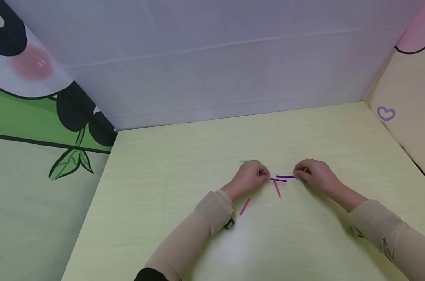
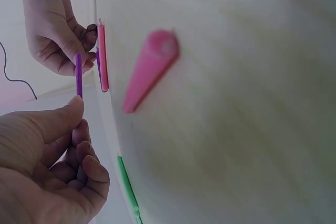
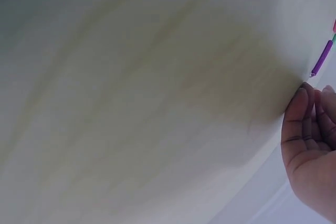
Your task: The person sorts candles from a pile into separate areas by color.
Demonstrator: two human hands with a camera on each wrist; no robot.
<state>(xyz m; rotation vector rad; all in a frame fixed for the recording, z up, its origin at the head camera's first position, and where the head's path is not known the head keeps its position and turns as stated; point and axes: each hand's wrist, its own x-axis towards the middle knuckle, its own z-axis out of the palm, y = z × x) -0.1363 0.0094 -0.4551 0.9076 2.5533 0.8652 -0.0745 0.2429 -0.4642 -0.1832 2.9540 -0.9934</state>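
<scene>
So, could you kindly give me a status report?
Left hand pinches one purple stick. Right hand near second purple stick, grip unclear. A pink stick lies close by, nothing visibly blocking.

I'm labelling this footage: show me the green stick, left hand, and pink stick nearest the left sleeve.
Green stick (image 2: 128,188), left wrist view: midway along it.
Left hand (image 1: 247,176), head view: back of the hand.
Pink stick (image 1: 245,207), head view: middle of its length.

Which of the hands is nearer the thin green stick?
Left. The left hand is close beside the thin green stick; the right hand is farther off, to its right.
</scene>
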